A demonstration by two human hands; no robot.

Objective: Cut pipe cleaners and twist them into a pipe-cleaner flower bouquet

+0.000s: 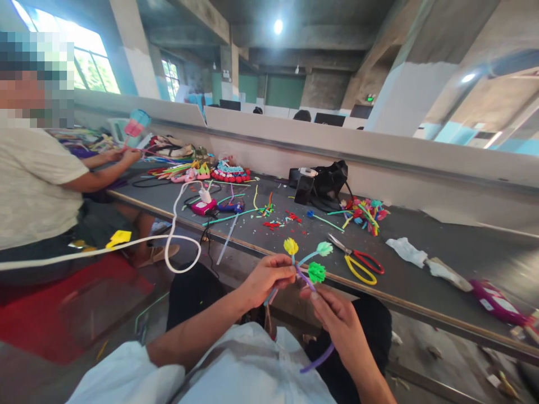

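My left hand is closed around the stems of a small bunch of pipe cleaner flowers. A yellow flower, a pale mint flower and a bright green flower fan out above it. Against those stems runs a purple pipe cleaner; my right hand pinches it, and its loose end hangs below over my lap. Both hands are held just in front of the table's near edge. On the tabletop beyond them lie scissors with one yellow and one red handle, blades parted.
Cut pipe cleaner scraps litter the dark table. A heap of colourful flowers, a black bag and a magenta glue gun lie there too. A white cable loops at left, near a seated co-worker.
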